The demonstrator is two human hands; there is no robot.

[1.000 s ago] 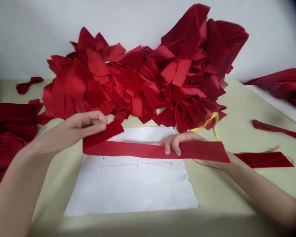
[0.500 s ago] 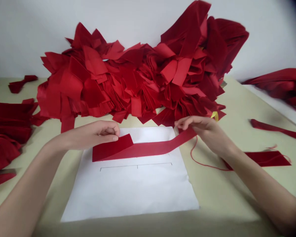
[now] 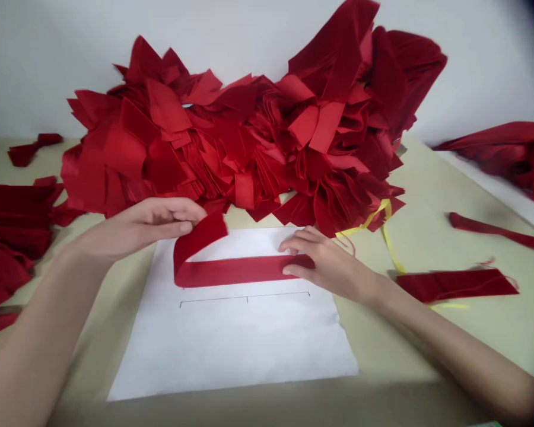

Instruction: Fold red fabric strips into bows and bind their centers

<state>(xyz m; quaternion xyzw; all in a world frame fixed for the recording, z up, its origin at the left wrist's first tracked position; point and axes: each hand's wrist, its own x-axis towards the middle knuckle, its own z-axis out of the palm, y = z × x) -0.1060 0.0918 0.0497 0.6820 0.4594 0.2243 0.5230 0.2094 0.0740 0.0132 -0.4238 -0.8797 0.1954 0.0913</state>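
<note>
A red ribbon point(image 3: 240, 270) lies across a white sheet of paper point(image 3: 235, 350) that carries thin ruled marks. Its left end loops up and over, and my left hand point(image 3: 164, 220) pinches that folded-back end between thumb and fingers, above the paper. On the right, my right hand point(image 3: 318, 261) has its thumb and fingers closed over the other part of the ribbon, low against the sheet. Where the ribbon ends under the right hand is hidden. Just below the ribbon, a ruled line with end ticks shows on the paper.
Behind the paper rises a large heap of red ribbon pieces point(image 3: 235, 136). More red fabric point(image 3: 9, 231) is at the left edge. To the right lie a flat red strip point(image 3: 458, 284), a twisted red strip point(image 3: 493, 230) and a yellow ribbon point(image 3: 389, 237).
My right hand has moved left and down, laying the ribbon's right part flat. My left hand has risen slightly left, opening the fold into a loop. More yellow ribbon shows.
</note>
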